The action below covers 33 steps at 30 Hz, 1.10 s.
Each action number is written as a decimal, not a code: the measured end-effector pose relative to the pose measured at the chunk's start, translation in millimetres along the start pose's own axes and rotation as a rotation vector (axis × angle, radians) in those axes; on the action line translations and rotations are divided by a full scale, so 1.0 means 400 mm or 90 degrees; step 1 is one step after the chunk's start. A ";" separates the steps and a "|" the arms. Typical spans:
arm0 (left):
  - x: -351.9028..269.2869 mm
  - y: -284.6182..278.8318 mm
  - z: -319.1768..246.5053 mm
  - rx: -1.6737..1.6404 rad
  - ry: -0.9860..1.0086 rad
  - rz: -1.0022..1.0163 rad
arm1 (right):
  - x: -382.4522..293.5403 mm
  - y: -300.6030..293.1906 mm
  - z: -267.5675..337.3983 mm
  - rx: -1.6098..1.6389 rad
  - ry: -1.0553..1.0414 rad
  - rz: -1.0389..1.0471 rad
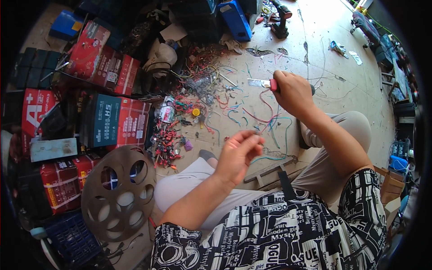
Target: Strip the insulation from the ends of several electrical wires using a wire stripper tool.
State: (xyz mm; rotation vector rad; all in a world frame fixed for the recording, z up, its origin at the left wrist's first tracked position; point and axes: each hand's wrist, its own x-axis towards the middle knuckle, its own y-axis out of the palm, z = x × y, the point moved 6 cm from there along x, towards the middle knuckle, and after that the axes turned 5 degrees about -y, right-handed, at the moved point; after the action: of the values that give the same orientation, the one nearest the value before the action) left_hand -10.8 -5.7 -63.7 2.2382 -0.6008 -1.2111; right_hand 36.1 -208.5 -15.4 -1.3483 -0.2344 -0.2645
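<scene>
My right hand (291, 91) is closed around the red handle of a utility knife (261, 83); its flat metal blade points left, above the floor. Lower and to the left, my left hand (238, 153) pinches the end of thin electrical wires (265, 127) between thumb and fingertips. A red wire (261, 118) and a green wire (287, 135) lie near it, curving over the floor. Short cut wire pieces (233, 114) are scattered beyond my left hand. A heap of red and black wire connectors (165, 141) lies to the left.
At left stand stacked red battery boxes (130, 123), a perforated round disc (118, 192) and a blue plastic basket (72, 236). A cordless drill (280, 25) stands on the floor ahead, near a blue box (236, 20). A wooden frame (263, 175) lies by my legs. A wheeled chair (364, 27) is far right.
</scene>
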 end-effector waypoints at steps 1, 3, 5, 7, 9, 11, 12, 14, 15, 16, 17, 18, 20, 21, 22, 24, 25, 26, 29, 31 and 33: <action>-0.001 -0.008 -0.003 -0.019 0.025 -0.022 | 0.003 -0.014 0.018 0.039 -0.014 -0.021; 0.000 -0.032 -0.021 -0.017 0.047 -0.070 | -0.041 0.018 0.050 0.189 0.032 0.086; 0.000 -0.034 -0.040 0.001 0.073 -0.079 | -0.068 0.040 0.082 0.286 0.018 0.201; -0.001 -0.035 -0.049 0.012 0.087 -0.083 | -0.082 0.046 0.116 0.320 -0.016 0.266; -0.006 -0.036 -0.062 0.057 0.121 -0.079 | -0.080 0.047 0.127 0.325 -0.034 0.288; -0.010 -0.036 -0.067 0.069 0.130 -0.085 | -0.079 0.055 0.130 0.318 -0.039 0.328; -0.009 -0.036 -0.066 0.079 0.136 -0.087 | -0.079 0.053 0.129 0.318 -0.038 0.328; -0.003 -0.037 -0.063 0.082 0.135 -0.082 | -0.080 0.045 0.134 0.307 -0.077 0.323; -0.004 -0.037 -0.064 0.085 0.136 -0.079 | -0.081 0.045 0.135 0.309 -0.076 0.322; -0.005 -0.036 -0.064 0.088 0.135 -0.080 | -0.083 0.046 0.138 0.307 -0.081 0.332; -0.006 -0.034 -0.064 0.096 0.141 -0.078 | -0.086 0.047 0.140 0.306 -0.086 0.343; -0.005 -0.032 -0.064 0.104 0.146 -0.074 | -0.088 0.048 0.138 0.306 -0.082 0.341; -0.003 -0.028 -0.064 0.123 0.152 -0.071 | -0.091 0.055 0.136 0.291 -0.093 0.350; -0.003 -0.026 -0.065 0.140 0.160 -0.071 | -0.091 0.054 0.134 0.292 -0.090 0.349; -0.003 -0.024 -0.065 0.142 0.159 -0.070 | -0.094 0.058 0.133 0.289 -0.091 0.376; -0.005 -0.017 -0.068 0.186 0.170 -0.066 | -0.099 0.067 0.129 0.288 -0.090 0.402; -0.005 -0.019 -0.066 0.188 0.169 -0.066 | -0.103 0.073 0.127 0.296 -0.097 0.398; -0.002 -0.022 -0.061 0.181 0.165 -0.061 | -0.106 0.076 0.126 0.303 -0.105 0.395; 0.002 -0.031 -0.047 0.147 0.144 -0.062 | -0.099 0.076 0.125 0.217 -0.080 0.353; 0.002 -0.033 -0.040 0.123 0.127 -0.069 | -0.097 0.071 0.125 0.206 -0.098 0.294; 0.005 -0.038 -0.035 0.076 0.102 -0.091 | -0.094 0.066 0.124 0.192 -0.115 0.236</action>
State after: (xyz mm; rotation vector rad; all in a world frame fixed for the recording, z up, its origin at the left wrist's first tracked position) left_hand 4.4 7.8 -68.0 2.4872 -0.4682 -1.0732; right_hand 8.3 -152.6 -41.5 -1.0903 -0.1634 0.1990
